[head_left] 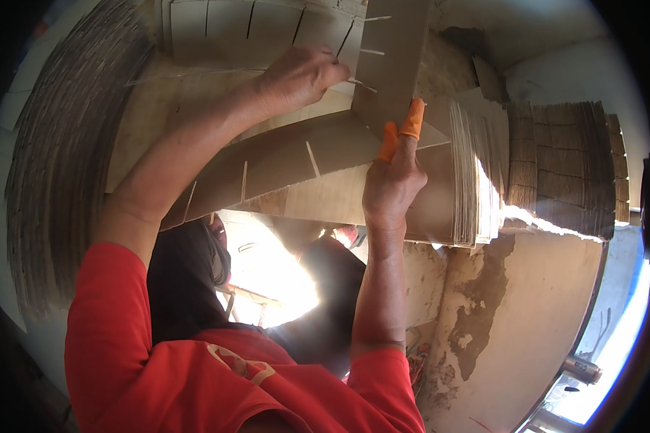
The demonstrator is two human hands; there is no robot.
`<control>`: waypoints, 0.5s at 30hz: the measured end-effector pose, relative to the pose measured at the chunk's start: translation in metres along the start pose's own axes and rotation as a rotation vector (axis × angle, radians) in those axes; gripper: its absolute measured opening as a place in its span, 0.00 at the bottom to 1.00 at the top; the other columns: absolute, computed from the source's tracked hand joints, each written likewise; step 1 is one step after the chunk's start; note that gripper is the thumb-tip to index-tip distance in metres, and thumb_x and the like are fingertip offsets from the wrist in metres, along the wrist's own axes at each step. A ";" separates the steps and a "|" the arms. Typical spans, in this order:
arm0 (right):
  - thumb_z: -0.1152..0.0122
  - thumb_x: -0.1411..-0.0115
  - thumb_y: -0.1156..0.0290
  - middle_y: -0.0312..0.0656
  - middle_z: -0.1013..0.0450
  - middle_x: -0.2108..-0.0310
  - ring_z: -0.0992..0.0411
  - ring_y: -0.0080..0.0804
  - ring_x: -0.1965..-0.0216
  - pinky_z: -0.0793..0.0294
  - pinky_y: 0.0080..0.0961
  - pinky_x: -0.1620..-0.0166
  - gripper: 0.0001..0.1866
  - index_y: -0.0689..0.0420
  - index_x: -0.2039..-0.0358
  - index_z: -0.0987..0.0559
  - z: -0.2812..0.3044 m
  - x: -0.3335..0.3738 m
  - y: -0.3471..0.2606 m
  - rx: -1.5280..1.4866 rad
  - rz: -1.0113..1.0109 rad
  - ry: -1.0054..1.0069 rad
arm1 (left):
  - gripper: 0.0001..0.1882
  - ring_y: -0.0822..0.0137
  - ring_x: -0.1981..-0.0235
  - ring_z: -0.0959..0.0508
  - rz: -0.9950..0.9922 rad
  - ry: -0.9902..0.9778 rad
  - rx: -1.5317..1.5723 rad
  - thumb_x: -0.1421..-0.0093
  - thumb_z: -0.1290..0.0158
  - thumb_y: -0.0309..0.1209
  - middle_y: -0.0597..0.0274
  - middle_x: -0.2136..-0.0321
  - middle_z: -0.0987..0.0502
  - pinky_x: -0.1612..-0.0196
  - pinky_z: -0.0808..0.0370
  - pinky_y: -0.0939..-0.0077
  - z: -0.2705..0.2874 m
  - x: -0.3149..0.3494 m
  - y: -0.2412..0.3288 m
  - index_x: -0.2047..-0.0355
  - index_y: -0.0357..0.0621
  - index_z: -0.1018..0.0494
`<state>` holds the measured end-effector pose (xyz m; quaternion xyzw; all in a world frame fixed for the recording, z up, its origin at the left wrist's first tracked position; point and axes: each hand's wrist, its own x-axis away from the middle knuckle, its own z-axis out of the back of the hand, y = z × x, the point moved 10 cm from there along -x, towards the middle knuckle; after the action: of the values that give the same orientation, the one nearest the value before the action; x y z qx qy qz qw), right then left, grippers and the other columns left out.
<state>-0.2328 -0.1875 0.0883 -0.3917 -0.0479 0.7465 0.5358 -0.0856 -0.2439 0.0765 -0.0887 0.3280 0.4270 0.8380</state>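
We see slotted cardboard pieces [278, 162] meeting at a corner above the pale wooden counter [325, 198]. The left hand [307, 76], at the far side, has its fingers curled inward; we cannot tell whether they pinch anything. The right hand [397, 169], orange covers [413, 119] on two fingers, points those fingers up against the cardboard corner; their grip is unclear to us. Cardboard stacks stand left [72, 159] and right [570, 166].

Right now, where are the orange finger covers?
In the head view, the orange finger covers are right of centre, toward the top, on the right hand, by the slotted cardboard.
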 end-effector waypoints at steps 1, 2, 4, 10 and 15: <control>0.49 0.43 0.88 0.47 0.31 0.52 0.25 0.24 0.73 0.25 0.19 0.73 0.30 0.59 0.39 0.39 0.001 0.000 -0.003 -0.010 0.039 0.032 | 0.08 0.59 0.73 0.26 -0.006 -0.010 0.006 0.60 0.46 0.18 0.59 0.80 0.28 0.73 0.28 0.66 0.001 0.002 0.004 0.77 0.41 0.29; 0.49 0.46 0.89 0.48 0.28 0.61 0.26 0.30 0.77 0.27 0.24 0.76 0.33 0.58 0.38 0.41 0.002 0.000 -0.003 -0.016 0.074 0.065 | 0.08 0.59 0.72 0.26 -0.016 -0.018 0.017 0.60 0.46 0.17 0.59 0.80 0.28 0.72 0.28 0.66 0.002 0.003 0.010 0.77 0.41 0.29; 0.49 0.48 0.90 0.49 0.24 0.70 0.27 0.35 0.81 0.27 0.27 0.79 0.36 0.57 0.37 0.42 0.004 0.001 -0.004 -0.016 0.114 0.097 | 0.09 0.59 0.71 0.26 -0.049 -0.026 0.012 0.61 0.46 0.17 0.60 0.79 0.28 0.71 0.27 0.67 0.000 0.004 0.018 0.76 0.41 0.29; 0.49 0.48 0.89 0.48 0.24 0.70 0.27 0.35 0.82 0.27 0.27 0.79 0.36 0.58 0.38 0.40 0.004 0.003 -0.008 -0.026 0.138 0.085 | 0.11 0.60 0.70 0.27 -0.106 0.021 -0.055 0.62 0.46 0.17 0.61 0.77 0.28 0.69 0.27 0.68 -0.001 0.009 0.021 0.75 0.40 0.29; 0.48 0.49 0.89 0.47 0.24 0.71 0.28 0.35 0.82 0.28 0.27 0.80 0.37 0.58 0.38 0.41 -0.001 0.004 -0.004 -0.001 0.124 0.048 | 0.10 0.60 0.71 0.27 -0.064 0.052 0.015 0.62 0.48 0.16 0.60 0.77 0.28 0.71 0.28 0.67 0.002 0.011 0.018 0.75 0.39 0.30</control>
<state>-0.2293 -0.1824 0.0874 -0.4121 -0.0110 0.7686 0.4893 -0.0942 -0.2248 0.0734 -0.1041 0.3500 0.3952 0.8429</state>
